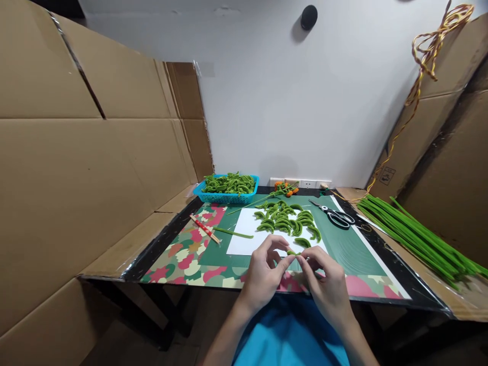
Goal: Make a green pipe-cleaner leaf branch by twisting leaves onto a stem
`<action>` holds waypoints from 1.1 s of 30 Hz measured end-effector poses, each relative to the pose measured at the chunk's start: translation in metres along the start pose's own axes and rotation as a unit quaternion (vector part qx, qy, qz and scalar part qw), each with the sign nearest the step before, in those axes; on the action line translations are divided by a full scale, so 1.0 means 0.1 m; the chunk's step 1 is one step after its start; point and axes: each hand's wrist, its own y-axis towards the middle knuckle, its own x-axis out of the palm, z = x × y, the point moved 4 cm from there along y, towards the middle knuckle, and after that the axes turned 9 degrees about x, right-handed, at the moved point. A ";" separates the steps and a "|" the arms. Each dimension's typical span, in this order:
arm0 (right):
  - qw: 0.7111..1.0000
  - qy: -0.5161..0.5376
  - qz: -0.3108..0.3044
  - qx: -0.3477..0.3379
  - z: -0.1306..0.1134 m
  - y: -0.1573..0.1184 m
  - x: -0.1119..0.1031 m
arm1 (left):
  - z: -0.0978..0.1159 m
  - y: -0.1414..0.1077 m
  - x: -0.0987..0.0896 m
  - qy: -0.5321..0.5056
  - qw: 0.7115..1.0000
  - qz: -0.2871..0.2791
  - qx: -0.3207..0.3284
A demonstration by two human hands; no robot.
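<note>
Above the near edge of the white paper (237,244), my left hand (265,272) and my right hand (324,269) meet fingertip to fingertip. Both pinch a short piece of green pipe cleaner (292,252), partly hidden by the fingers. Just beyond the fingers lies a green looped leaf shape (303,243). Several more curved green leaf shapes (282,223) are spread over the paper. A single straight green pipe cleaner (234,233) crosses the paper's left edge.
A blue basket (229,198) heaped with green pieces stands at the back left. Orange flowers (285,189) lie behind the paper, black-handled scissors (338,218) to its right. A red-and-white wrapped stick (205,229) rests left. Long green pipe cleaners (417,239) lie far right, beside cardboard walls.
</note>
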 end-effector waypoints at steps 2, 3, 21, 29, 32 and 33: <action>1.000 -0.015 0.005 -0.018 -0.01 0.00 0.00 | 0.00 0.01 -0.01 -0.018 1.000 0.005 -0.006; 0.999 -0.022 0.007 -0.028 -0.01 0.00 0.01 | -0.01 0.02 -0.02 -0.025 1.000 0.008 -0.009; 0.994 -0.073 0.017 -0.086 0.03 -0.04 0.05 | 0.00 0.07 -0.05 -0.021 0.999 -0.024 -0.036; 0.987 -0.086 0.044 -0.126 0.00 -0.05 0.01 | -0.04 0.08 -0.07 -0.068 0.996 -0.030 -0.058; 0.983 -0.098 0.060 -0.143 -0.03 -0.06 0.00 | -0.04 0.08 -0.07 -0.075 0.995 -0.035 -0.057; 0.982 -0.098 0.062 -0.146 -0.03 -0.06 0.00 | -0.03 0.09 -0.07 -0.077 0.995 -0.037 -0.055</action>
